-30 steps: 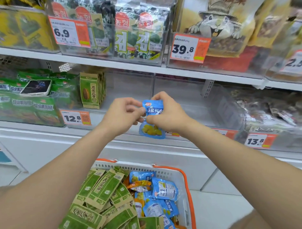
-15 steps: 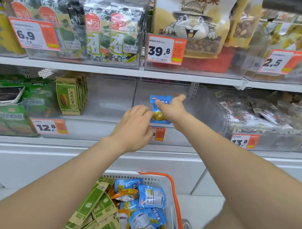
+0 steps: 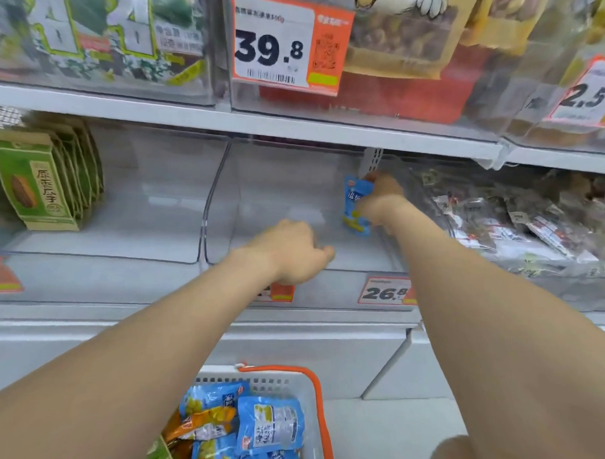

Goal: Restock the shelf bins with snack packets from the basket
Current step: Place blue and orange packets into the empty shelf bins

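My right hand (image 3: pixel 382 199) reaches deep into the clear middle shelf bin (image 3: pixel 261 265) and grips a small blue snack packet (image 3: pixel 354 203), upright against the bin's right wall. My left hand (image 3: pixel 291 253) hovers at the bin's front rim with fingers loosely curled, holding nothing. Below, the white basket (image 3: pixel 292 380) with an orange handle holds several blue and orange packets (image 3: pixel 270 426) plus a few green ones.
Green upright packets (image 3: pixel 42 183) stand in the clear bin to the left. The bin to the right is filled with dark wrapped snacks (image 3: pixel 520 221). An upper shelf with seaweed and nut bags hangs overhead. Price tags line the shelf edge, one reading 26.8 (image 3: pixel 384 291).
My right hand carried the blue packet from in front of the shelf into the middle bin. My left hand let go of the packet and stayed at the bin's front.
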Motion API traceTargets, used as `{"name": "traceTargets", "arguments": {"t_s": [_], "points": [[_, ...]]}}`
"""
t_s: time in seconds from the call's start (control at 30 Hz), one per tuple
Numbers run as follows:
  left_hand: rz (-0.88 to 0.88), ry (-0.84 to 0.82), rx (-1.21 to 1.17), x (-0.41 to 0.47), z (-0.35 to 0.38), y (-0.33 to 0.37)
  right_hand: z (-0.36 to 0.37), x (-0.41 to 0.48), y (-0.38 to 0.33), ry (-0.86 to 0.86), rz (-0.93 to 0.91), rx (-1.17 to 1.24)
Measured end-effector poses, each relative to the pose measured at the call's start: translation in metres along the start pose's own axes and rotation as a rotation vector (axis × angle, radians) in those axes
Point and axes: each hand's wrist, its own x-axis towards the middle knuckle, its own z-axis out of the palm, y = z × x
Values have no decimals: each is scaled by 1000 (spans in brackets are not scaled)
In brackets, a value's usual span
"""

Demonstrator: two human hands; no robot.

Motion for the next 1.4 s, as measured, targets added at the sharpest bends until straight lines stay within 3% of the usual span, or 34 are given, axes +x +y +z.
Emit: {"name": "traceTargets", "arguments": {"t_s": [0.13,0.27,0.37,0.67,0.77,1.0,1.2,1.4], "points": [[-31,-179,-77,18,3,-7,12,20,-3,131,-4,-183],[-31,-212,-139,20,5,-11,23,15,-6,279,-42,-401],[-44,-208,-160,19,5,-12,28,16,-2,339,-99,-436],[-28,-175,-171,17,5,-13,31,1,-3,-121,-230,-535],[-30,-153,-177,15,4,-13,32,3,-4,-127,-225,-656],[-22,-114,-185,12,3,-13,38,6,1,-142,-104,-647],[54,43,-156,8,6,-12,45,-2,-3,-234,-4,-638],[148,408,-6,-12,9,-5,39,-23,-16,-186,-35,-628]]}}
